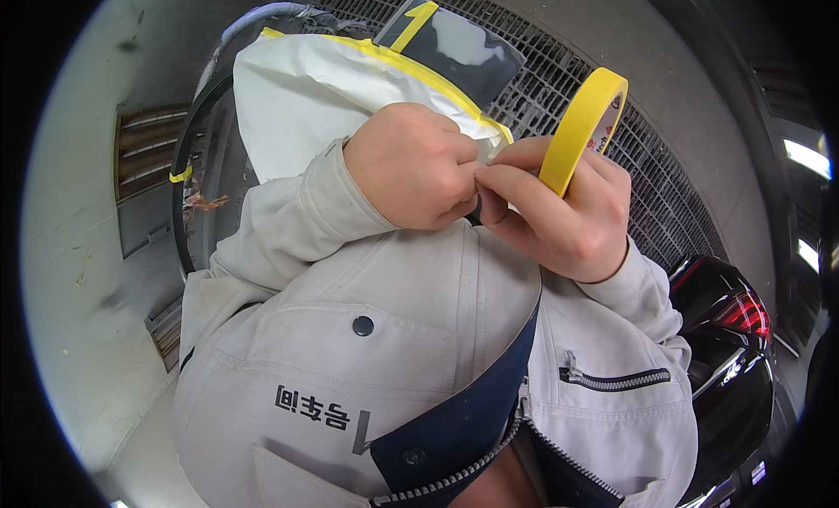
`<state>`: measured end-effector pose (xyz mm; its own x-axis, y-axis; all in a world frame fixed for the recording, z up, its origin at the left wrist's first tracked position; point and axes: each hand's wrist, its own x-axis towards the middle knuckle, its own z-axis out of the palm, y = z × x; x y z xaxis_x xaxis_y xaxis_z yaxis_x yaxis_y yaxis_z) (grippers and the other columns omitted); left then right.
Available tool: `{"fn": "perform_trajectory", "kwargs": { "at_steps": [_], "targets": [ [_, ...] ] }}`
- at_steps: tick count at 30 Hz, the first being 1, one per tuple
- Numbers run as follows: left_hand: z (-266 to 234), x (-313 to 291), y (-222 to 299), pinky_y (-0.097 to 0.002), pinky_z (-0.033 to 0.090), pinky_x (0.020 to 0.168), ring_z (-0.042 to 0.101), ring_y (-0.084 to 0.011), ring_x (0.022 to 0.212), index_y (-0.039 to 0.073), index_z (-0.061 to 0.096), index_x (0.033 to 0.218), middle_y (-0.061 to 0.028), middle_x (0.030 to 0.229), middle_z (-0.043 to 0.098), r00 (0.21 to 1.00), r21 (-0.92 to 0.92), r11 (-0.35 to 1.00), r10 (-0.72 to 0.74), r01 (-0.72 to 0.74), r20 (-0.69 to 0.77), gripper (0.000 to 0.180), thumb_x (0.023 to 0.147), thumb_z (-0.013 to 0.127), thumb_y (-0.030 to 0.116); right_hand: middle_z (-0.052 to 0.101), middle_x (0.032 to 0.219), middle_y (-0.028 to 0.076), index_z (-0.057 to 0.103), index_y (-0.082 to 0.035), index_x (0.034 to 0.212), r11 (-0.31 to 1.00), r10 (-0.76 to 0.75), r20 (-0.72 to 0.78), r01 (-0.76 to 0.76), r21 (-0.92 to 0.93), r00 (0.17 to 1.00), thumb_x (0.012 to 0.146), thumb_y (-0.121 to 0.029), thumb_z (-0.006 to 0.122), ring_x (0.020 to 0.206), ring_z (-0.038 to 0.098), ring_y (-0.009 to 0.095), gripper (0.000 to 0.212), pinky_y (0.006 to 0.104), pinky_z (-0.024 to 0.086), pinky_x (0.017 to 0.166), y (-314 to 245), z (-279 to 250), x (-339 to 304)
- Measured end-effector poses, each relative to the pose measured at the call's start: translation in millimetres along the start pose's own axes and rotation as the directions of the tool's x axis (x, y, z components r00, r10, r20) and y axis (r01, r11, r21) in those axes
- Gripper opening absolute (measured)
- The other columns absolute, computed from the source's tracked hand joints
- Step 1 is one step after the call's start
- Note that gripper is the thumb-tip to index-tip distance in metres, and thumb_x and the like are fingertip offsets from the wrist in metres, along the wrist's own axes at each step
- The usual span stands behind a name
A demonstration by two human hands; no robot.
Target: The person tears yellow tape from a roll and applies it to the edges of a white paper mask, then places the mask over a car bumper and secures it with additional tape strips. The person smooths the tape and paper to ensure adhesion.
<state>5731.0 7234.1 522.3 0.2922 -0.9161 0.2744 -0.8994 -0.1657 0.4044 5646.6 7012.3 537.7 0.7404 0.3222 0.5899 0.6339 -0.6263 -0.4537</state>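
My left hand [415, 167] is closed in a fist, knuckles up, in front of the white masking sheet [288, 97]; what its fingers hold, if anything, is hidden. Against it, my right hand [568, 213] pinches thumb and forefinger together at the left fingertips. A roll of yellow masking tape [572, 128] stands upright between the right hand's fingers. Yellow tape [419, 74] runs along the sheet's far edge. Just past that edge lies a dark panel [437, 71] with a pale grey smooth patch [463, 41] and short yellow strips stuck on it.
Metal floor grating [664, 180] stretches beneath and beyond the panel. A dark curved bar [179, 150] with a bit of yellow tape stands at the left. The rear of a dark car [721, 333] with a red tail light is at the right. A pale wall [79, 158] rises far left.
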Motion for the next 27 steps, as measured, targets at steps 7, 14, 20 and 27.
{"fn": "perform_trajectory", "kwargs": {
  "at_steps": [7,14,20,27],
  "targets": [
    [0,2,3,-0.0402,0.048,0.053,0.061,-0.0236,0.062,0.013,0.061,0.075,-0.0005,0.069,0.056,0.999,-0.003,1.0,-0.003,0.003,-0.042,0.031,0.064,0.089,0.019,0.075,0.09,0.006,0.08,-0.007,0.097,0.999,0.039,-0.055,-0.038,0.035,0.998,0.066,0.004,0.087,0.071,0.073,0.02,0.033,0.0293,0.061,0.062,-2,4,-2],
    [0,4,4,-0.0391,0.045,0.051,0.058,-0.0226,0.06,0.012,0.06,0.075,-0.0003,0.068,0.053,0.997,0.024,0.999,0.036,-0.034,-0.073,0.032,0.063,0.089,0.019,0.076,0.089,0.008,0.08,-0.006,0.096,0.995,0.062,-0.069,-0.057,0.078,0.996,0.065,0.005,0.085,0.069,0.073,0.02,0.033,0.0293,0.061,0.062,1,3,-5],
    [-6,7,4,-0.0375,0.045,0.051,0.058,-0.0214,0.06,0.013,0.061,0.073,-0.0003,0.068,0.053,0.996,0.067,0.996,0.062,-0.058,-0.066,0.027,0.066,0.086,0.018,0.075,0.089,0.01,0.079,-0.004,0.096,0.992,0.09,-0.091,-0.081,0.102,0.992,0.064,0.006,0.085,0.07,0.073,0.02,0.033,0.029,0.061,0.063,2,1,0],
    [-8,12,3,-0.0346,0.036,0.048,0.051,-0.0183,0.058,0.013,0.058,0.069,0.001,0.067,0.046,0.961,0.152,0.975,0.189,-0.16,-0.202,0.031,0.071,0.089,0.018,0.066,0.082,0.011,0.071,-0.004,0.086,0.932,0.232,-0.066,-0.202,0.301,0.971,0.073,-0.002,0.081,0.061,0.062,0.021,0.016,0.031,0.05,0.055,9,-16,-9]
  ]
}}
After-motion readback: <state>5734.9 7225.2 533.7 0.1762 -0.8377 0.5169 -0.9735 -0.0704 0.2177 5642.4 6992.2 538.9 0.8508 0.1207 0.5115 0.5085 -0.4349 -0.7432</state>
